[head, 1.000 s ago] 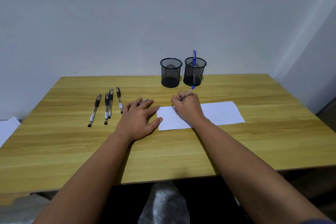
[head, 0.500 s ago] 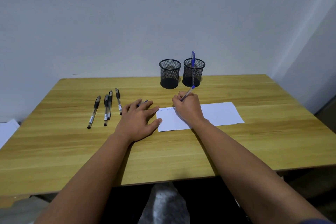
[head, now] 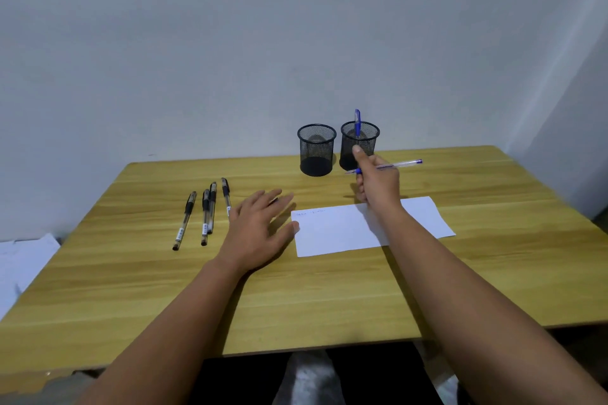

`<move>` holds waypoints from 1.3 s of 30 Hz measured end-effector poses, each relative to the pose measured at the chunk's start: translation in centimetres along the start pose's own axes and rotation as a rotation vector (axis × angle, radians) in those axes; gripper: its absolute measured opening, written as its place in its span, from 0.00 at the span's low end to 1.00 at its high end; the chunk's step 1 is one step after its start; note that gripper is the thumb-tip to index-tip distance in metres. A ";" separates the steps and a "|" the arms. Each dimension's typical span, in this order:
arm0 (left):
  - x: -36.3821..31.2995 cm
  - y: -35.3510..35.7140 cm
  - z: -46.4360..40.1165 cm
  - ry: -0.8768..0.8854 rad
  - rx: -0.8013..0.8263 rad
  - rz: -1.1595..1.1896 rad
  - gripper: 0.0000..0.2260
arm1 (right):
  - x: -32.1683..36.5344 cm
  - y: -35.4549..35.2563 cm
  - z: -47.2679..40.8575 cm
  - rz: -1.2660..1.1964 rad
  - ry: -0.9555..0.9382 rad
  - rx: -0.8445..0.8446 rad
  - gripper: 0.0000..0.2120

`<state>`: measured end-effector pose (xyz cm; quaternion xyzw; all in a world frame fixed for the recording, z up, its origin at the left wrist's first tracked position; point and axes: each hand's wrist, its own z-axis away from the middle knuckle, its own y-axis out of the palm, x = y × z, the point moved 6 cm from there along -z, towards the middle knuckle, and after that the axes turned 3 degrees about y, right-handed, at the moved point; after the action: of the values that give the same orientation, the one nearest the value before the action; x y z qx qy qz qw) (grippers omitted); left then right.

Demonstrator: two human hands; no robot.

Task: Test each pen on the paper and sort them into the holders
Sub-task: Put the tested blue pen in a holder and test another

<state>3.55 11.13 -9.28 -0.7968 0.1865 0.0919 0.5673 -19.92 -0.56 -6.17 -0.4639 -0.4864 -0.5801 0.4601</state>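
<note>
Right holder (head: 359,145) has one blue pen (head: 357,122), left holder (head: 316,149) none

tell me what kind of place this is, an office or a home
Probably a plain desk or study corner; office or home is unclear. A light wooden table stands against a bare pale wall, holding two black mesh pen holders and a white paper sheet.

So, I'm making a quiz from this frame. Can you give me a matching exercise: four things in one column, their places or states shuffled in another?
1. right hand
2. left hand
3. right holder
4. left holder

a. holds no pen
b. grips a blue pen
c. one blue pen stands in it
d. spread flat beside the paper

Pairs: 1-b, 2-d, 3-c, 4-a
</note>
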 end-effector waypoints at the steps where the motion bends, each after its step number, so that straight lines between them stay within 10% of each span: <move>1: 0.4 -0.5 -0.2 -0.018 -0.061 -0.006 0.26 | 0.3 -0.2 0.1 -0.002 0.005 0.009 0.22; 13: 3.3 -1.8 -2.2 -0.290 -0.098 -0.281 0.10 | -2.1 0.5 1.3 -0.041 0.081 0.258 0.05; 20: 0.9 -3.0 -2.7 -0.275 -0.211 0.360 0.03 | -0.5 0.9 2.8 0.040 0.007 0.336 0.08; 39: -7.8 -7.9 -3.1 -0.300 -0.222 0.929 0.08 | 3.9 -2.1 8.0 0.190 0.071 0.497 0.02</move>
<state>-0.63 11.99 1.44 -0.6631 0.4272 0.4677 0.3988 -21.87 7.28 -1.89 -0.3595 -0.5516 -0.4131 0.6292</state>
